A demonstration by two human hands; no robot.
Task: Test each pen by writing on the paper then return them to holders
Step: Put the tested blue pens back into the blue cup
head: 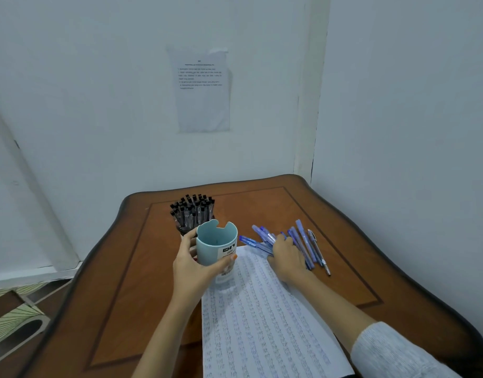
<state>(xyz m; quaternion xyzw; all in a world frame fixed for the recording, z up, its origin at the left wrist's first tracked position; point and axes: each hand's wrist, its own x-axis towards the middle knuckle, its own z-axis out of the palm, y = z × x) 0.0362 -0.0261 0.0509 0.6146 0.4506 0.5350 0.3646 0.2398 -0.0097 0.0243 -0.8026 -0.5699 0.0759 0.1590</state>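
Note:
My left hand (192, 266) grips a pale blue cup-shaped pen holder (217, 248) with a white label, standing at the far end of the paper; the holder looks empty inside. Behind it stands a dark holder (192, 212) packed with several black pens. A scattered pile of blue pens (297, 241) lies on the table to the right. My right hand (285, 257) rests on that pile, fingers spread over the pens. A white sheet of paper (262, 323) covered in rows of blue writing runs from the holder toward me.
The brown wooden table (120, 309) sits in a room corner, with white walls close behind and to the right. A printed notice (202, 88) is taped to the back wall. Patterned floor (13, 309) shows beyond the table's left edge.

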